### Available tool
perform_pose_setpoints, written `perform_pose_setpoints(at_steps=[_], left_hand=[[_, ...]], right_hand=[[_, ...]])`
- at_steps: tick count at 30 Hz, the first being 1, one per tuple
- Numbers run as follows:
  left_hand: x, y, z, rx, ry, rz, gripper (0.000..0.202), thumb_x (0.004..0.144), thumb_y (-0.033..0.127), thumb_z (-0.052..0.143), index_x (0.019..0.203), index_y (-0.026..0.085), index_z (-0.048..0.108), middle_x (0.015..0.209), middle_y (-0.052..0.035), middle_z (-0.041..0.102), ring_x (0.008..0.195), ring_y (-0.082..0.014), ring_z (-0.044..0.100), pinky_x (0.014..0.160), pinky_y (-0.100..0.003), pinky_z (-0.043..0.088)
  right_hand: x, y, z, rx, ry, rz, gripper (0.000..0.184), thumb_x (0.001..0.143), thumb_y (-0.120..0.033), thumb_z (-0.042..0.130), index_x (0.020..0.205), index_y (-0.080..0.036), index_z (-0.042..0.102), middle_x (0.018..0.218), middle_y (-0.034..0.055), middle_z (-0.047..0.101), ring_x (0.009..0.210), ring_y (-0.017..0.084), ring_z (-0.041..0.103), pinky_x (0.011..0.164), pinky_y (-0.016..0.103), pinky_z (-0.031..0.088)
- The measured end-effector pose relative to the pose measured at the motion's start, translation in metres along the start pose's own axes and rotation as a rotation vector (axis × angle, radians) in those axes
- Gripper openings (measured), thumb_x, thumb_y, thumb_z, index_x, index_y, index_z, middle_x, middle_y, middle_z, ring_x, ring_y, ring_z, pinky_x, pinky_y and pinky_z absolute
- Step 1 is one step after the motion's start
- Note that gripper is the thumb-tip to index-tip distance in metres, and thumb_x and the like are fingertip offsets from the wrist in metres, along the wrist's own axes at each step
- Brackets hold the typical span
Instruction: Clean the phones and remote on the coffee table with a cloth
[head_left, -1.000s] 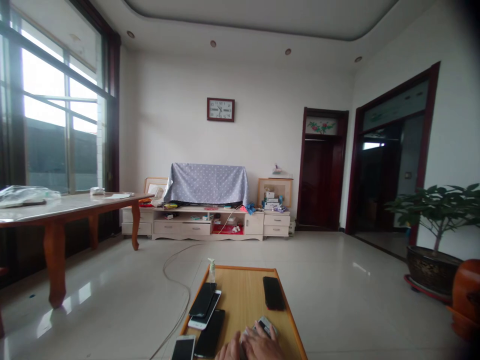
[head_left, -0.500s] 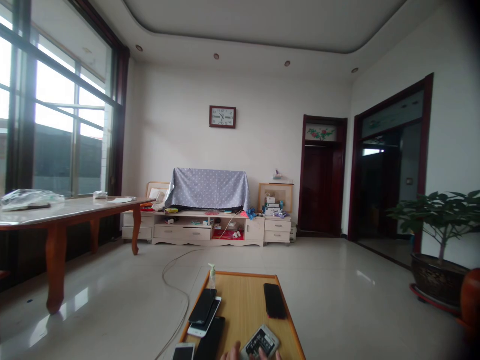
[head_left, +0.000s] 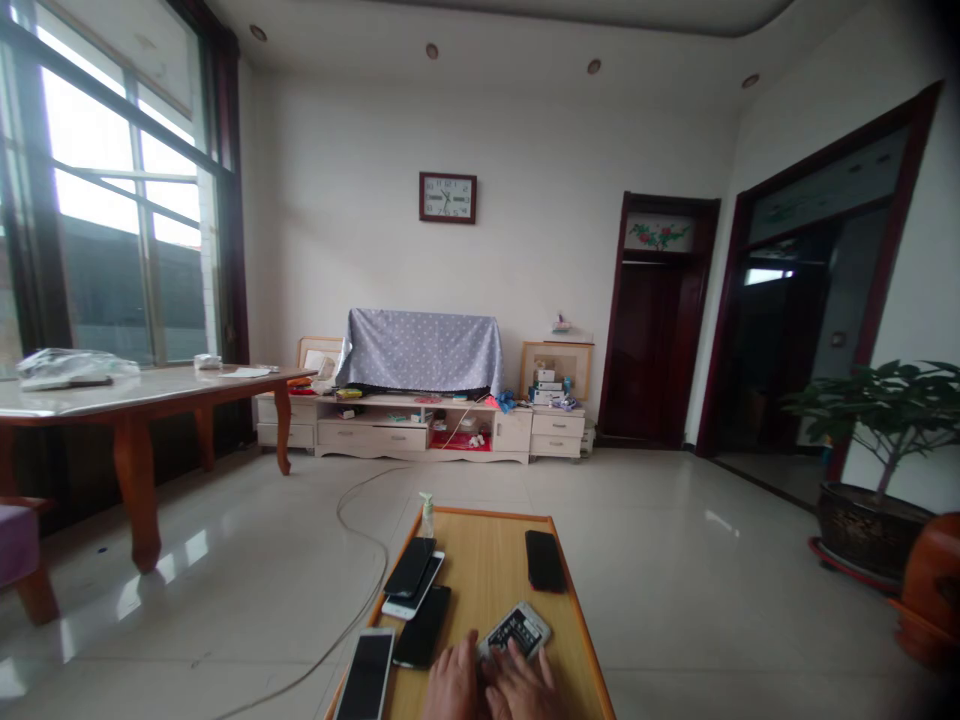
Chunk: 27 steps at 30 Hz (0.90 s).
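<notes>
A whitish smartphone (head_left: 517, 628) with its back cover off lies at a slant on the small wooden table, its dark battery facing up. My right hand (head_left: 523, 688) reaches over its lower part, fingers spread and touching the battery area. Beside the phone's lower left corner is my left hand (head_left: 452, 682), fingers stretched forward and lying flat, with nothing visible in it. Left of my hands are a black phone (head_left: 424, 627), a white-framed phone (head_left: 365, 675), and a black phone (head_left: 409, 567) resting on a white phone (head_left: 415, 603).
Another dark phone (head_left: 545, 562) lies near the right edge of the small table (head_left: 487, 540). A pump bottle (head_left: 427, 517) stands at its far left corner. A cable (head_left: 367, 600) runs along the floor to the left. A potted plant (head_left: 862, 525) stands at right.
The view has tilted downward, so more of the small table and both hands show. The opened phone keeps its place, with my right fingers still over it.
</notes>
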<state>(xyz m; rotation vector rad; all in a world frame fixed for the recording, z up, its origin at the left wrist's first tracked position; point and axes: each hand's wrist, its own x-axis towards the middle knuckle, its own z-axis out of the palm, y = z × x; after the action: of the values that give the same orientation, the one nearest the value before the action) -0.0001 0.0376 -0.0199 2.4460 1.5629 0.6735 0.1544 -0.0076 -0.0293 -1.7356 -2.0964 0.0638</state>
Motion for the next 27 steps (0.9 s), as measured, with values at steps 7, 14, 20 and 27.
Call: perform_pose_setpoints(at_steps=[7,14,20,27], left_hand=[[-0.011,0.016,-0.018,-0.089,0.03,-0.037,0.066,0.075,0.041,0.062,0.135,0.015,0.055,0.128,-0.0137,0.068,0.12,-0.0296,0.06,0.109,-0.041,0.042],[-0.004,0.015,-0.01,-0.095,0.008,-0.001,0.06,0.079,0.04,0.061,0.133,0.017,0.053,0.126,-0.0126,0.067,0.119,-0.028,0.059,0.106,-0.04,0.041],[-0.001,0.015,-0.005,-0.08,0.0,0.009,0.058,0.08,0.04,0.062,0.133,0.018,0.051,0.124,-0.0121,0.066,0.119,-0.0278,0.058,0.106,-0.04,0.039],[0.002,0.015,-0.002,-0.079,-0.002,0.017,0.061,0.077,0.044,0.066,0.131,0.018,0.052,0.12,-0.0116,0.067,0.114,-0.0294,0.06,0.104,-0.041,0.041]], right_hand=[[-0.022,0.015,-0.042,-0.025,-0.078,0.074,0.048,0.106,-0.055,0.026,0.146,-0.043,0.052,0.153,-0.0013,0.049,0.15,0.034,0.032,0.117,0.073,0.018],[-0.015,0.002,-0.046,-0.009,-0.111,0.193,0.051,0.108,-0.051,0.023,0.148,-0.035,0.051,0.157,0.0015,0.045,0.153,0.032,0.023,0.119,0.068,0.013],[-0.013,0.009,-0.05,-0.022,-0.138,0.232,0.049,0.108,-0.047,0.024,0.149,-0.037,0.049,0.159,0.0,0.044,0.155,0.03,0.019,0.119,0.068,0.007],[-0.012,0.022,-0.053,-0.045,-0.148,0.323,0.053,0.108,-0.046,0.019,0.153,-0.034,0.044,0.162,0.0004,0.037,0.155,0.029,0.015,0.121,0.064,0.003]])
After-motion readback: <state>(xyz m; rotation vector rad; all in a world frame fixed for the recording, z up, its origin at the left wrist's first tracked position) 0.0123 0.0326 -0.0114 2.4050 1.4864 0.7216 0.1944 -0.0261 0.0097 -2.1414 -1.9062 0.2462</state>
